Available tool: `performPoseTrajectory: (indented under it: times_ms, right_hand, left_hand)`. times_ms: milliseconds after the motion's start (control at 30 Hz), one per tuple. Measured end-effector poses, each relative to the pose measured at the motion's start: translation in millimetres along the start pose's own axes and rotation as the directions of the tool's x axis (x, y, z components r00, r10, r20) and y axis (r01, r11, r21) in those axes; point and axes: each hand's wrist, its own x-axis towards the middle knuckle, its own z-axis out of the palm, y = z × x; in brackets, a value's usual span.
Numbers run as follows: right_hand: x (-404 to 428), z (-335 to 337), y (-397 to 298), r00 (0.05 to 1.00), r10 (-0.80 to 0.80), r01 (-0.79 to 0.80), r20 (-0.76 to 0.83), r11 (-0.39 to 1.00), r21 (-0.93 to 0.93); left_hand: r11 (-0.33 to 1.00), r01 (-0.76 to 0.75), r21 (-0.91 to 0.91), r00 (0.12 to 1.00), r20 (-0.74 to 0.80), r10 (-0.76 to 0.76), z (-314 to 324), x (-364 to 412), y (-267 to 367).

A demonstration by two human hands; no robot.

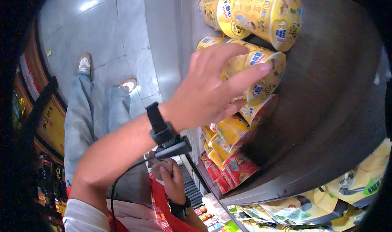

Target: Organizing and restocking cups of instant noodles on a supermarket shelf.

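My left hand [208, 82] reaches across from the left, its fingers spread around a yellow paper noodle cup [263, 79]. One finger rests along the cup's lid edge; the palm side is hidden. Other yellow cups [263, 14] lie just above that hand in the picture, and more yellow cups [234, 131] are below it. Lower down, near my body, my right hand [174, 180] is closed on a round grey-brown object [162, 167], too unclear to name. A black strap with a small cabled device [165, 134] is on my left wrist.
Red cups [239, 167] sit by the lower end of the dark shelf [318, 79]. Yellow snack bags [306, 204] line the lower right. Tiled floor [92, 27] and shod feet [84, 63] are at upper left. Packaged goods [46, 177] stand along the left side.
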Motion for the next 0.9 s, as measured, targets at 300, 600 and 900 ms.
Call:
performPoseTrajectory:
  times_ms: [300,600,900]
  right_hand:
    - [-7.5,11.7,2.4,0.999,0.034,-0.034,0.006,0.999,0.02]
    - [-33.3,38.7,-13.3,0.99,-0.112,0.126,-0.08,0.971,0.203]
    - [-132.7,-3.3,-101.8,0.619,-0.693,0.704,-0.37,0.698,-0.13]
  left_hand:
    - [0.988,-0.153,-0.015,0.949,0.277,0.151,6.6,34.1,-24.0]
    - [0.978,-0.143,-0.153,0.967,0.188,0.171,-62.8,8.6,-7.1]
    - [0.988,-0.076,-0.133,0.632,0.76,0.151,-171.2,-20.9,152.6]
